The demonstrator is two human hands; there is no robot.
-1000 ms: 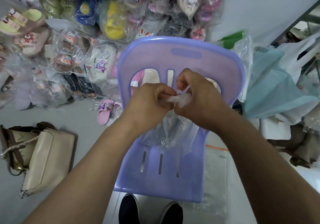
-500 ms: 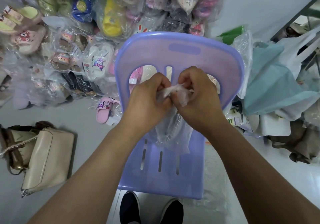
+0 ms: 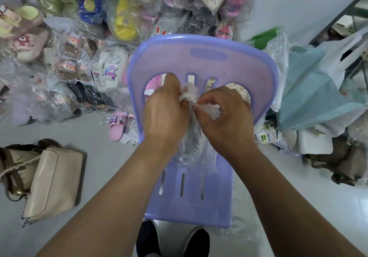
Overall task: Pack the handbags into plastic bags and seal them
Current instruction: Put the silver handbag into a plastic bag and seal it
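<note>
Left of the purple chair (image 3: 209, 57), a beige handbag (image 3: 53, 183) lies on the floor. Over the chair's seat, the left hand (image 3: 165, 115) has its grip clamped on the gathered neck of the plastic bag (image 3: 196, 149), whose long axis runs from the seat up toward the backrest, neck uppermost. The right hand (image 3: 225, 117) pinches a twisted tail of the bag, now drawn farther rightward than half a second ago.

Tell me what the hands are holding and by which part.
The left hand and the right hand both pinch the clear plastic bag at its bunched mouth, over the purple chair.
</note>
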